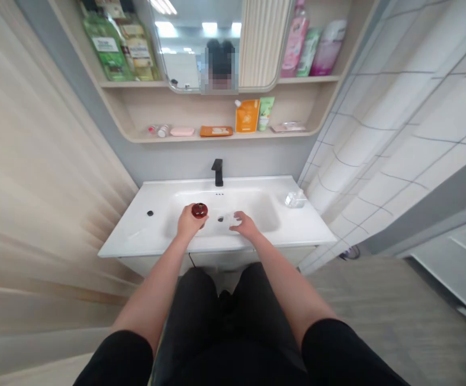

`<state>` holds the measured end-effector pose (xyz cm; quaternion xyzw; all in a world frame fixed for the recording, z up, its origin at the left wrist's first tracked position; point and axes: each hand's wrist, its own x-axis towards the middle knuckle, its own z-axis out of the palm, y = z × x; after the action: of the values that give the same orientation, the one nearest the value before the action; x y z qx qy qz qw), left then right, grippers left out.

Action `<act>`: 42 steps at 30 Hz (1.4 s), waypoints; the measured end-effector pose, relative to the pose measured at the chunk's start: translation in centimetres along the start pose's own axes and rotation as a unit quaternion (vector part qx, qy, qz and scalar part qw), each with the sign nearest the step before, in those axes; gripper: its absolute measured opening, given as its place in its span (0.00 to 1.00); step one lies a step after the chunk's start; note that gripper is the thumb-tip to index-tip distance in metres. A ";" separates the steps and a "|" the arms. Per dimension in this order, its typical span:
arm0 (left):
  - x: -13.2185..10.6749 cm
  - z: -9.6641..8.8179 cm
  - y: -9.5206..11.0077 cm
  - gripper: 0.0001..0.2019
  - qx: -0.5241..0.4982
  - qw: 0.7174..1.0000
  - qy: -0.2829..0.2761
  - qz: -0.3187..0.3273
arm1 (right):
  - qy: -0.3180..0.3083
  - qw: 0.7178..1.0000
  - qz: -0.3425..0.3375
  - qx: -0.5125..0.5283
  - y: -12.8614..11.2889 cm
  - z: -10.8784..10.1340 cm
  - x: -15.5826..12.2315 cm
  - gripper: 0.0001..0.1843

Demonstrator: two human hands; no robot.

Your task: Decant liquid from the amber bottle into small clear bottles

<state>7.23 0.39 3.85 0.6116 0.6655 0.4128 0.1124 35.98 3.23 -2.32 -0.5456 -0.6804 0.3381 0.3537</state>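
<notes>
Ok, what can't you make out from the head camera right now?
Head view, all of these:
1. Lower part of the red jar: mostly hidden by its own top and the left hand.
2. Faint clear thing by the right hand: blurred and see-through, so shape and grip are unclear.
3. Top of the green bottle: cut off by the upper edge; small print blurred.

The bare left hand [185, 221], curled in a grip, extends toward one o'clock, and the bare right hand [248, 226], fingers [240, 215] half bent, toward eleven o'clock.
</notes>
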 end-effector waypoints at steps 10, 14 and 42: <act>-1.8 3.9 0.5 0.37 0.090 0.989 -0.098 0.069 | -0.051 0.996 -0.003 -0.072 -1.1 0.3 -0.1 0.40; -2.0 3.5 1.1 0.33 0.152 0.975 -0.111 0.115 | -0.047 0.997 -0.013 -0.064 -0.8 0.4 -0.1 0.41; -3.3 2.3 2.7 0.34 0.181 0.961 -0.093 0.189 | -0.037 0.998 -0.048 -0.035 -0.5 0.4 -0.2 0.47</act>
<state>11.42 -1.85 3.09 0.7718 0.5881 0.2409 -0.0186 35.41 2.91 -2.07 -0.5117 -0.7294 0.3171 0.3250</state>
